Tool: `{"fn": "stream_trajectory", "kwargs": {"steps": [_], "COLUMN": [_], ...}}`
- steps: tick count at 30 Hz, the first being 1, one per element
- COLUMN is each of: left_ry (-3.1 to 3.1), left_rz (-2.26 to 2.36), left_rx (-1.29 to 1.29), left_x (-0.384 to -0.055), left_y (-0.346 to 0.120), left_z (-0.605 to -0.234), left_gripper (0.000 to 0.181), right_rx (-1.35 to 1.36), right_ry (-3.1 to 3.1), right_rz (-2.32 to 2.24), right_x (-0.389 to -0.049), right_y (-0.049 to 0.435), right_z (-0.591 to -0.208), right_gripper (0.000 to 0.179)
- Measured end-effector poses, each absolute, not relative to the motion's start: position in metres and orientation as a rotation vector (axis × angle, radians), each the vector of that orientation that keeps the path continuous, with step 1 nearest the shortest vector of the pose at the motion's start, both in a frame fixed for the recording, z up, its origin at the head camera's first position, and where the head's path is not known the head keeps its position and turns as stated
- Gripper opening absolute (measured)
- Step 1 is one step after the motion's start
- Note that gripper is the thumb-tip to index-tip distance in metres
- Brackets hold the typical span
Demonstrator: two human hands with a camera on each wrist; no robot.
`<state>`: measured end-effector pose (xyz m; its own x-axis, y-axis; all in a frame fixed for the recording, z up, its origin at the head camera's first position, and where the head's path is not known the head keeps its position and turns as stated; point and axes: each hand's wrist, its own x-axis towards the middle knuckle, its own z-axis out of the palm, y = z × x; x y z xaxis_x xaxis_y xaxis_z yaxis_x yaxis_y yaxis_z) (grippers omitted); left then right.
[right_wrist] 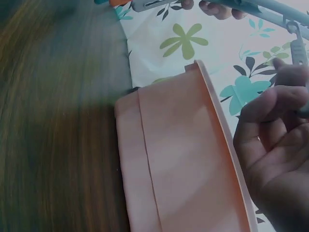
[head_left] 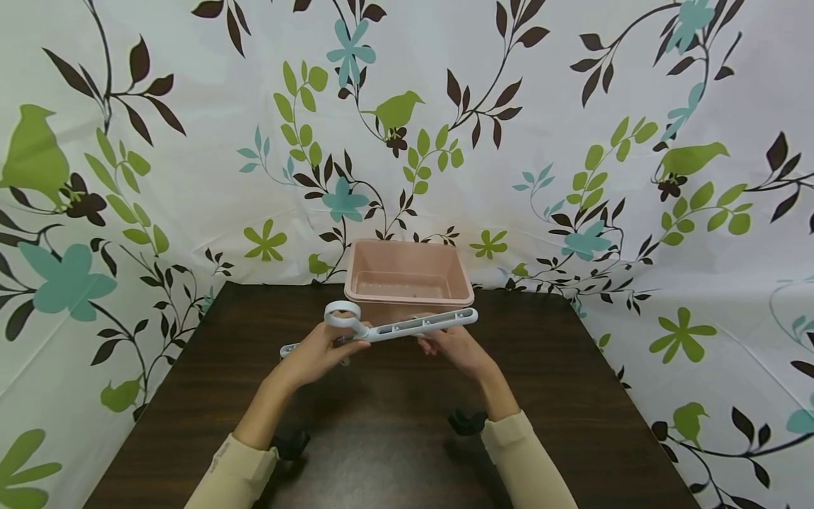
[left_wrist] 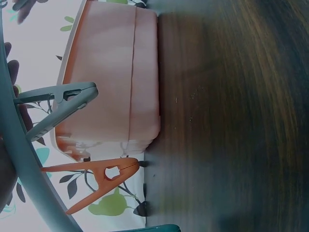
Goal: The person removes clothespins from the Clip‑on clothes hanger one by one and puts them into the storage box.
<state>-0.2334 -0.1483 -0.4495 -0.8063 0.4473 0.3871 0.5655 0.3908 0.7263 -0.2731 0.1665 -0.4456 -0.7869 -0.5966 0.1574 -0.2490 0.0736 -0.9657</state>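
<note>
A pale grey clip hanger (head_left: pixel 422 325) with a ring at its top and a slotted arm is held up above the dark table. My left hand (head_left: pixel 321 357) grips it close to the ring. At the slotted arm's right end, my right hand (head_left: pixel 461 348) has curled fingers. The right wrist view shows that hand pinching a grey clothespin (right_wrist: pixel 299 52) hanging from the hanger, partly cut off by the frame edge. In the left wrist view, a grey clothespin (left_wrist: pixel 58 104), an orange clothespin (left_wrist: pixel 104 179) and a teal one (left_wrist: pixel 154 228) hang from the curved bar.
A pink plastic bin (head_left: pixel 410 293) stands at the table's far edge, just beyond the hands. The dark wood table (head_left: pixel 394 438) reaches a patterned cloth (head_left: pixel 420 205) with leaves and birds, which hangs behind it and along the sides.
</note>
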Motion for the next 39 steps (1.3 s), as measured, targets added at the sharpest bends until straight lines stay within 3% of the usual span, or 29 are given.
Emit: {"fn": "stream_trajectory", "kwargs": {"steps": [10, 14, 23, 28, 39], "left_ry": [-2.514, -2.507, -2.529, -2.540, -2.578], "left_rz": [-1.404, -1.402, -1.439, -1.437, -1.429], "left_rx": [-0.916, -0.922, -0.905, -0.886, -0.873], "left_x": [-0.233, -0.234, -0.234, -0.235, -0.234], "left_y": [-0.150, -0.150, -0.151, -0.151, -0.152], "left_z": [-0.450, -0.452, -0.453, -0.454, -0.455], "left_gripper": [0.012, 0.013, 0.015, 0.015, 0.015], "right_rx": [-0.454, -0.408, -0.691, -0.766, -0.575], "right_ry": [1.908, 1.923, 2.424, 2.549, 2.805], "right_rz": [-2.000, -2.128, -1.882, -1.736, -1.471], "right_x": [-0.279, -0.284, -0.316, -0.338, -0.363], "right_y": [0.163, 0.161, 0.163, 0.161, 0.166], "right_z": [-0.437, -0.431, -0.429, -0.425, -0.400], "right_gripper": [0.053, 0.044, 0.035, 0.039, 0.036]}}
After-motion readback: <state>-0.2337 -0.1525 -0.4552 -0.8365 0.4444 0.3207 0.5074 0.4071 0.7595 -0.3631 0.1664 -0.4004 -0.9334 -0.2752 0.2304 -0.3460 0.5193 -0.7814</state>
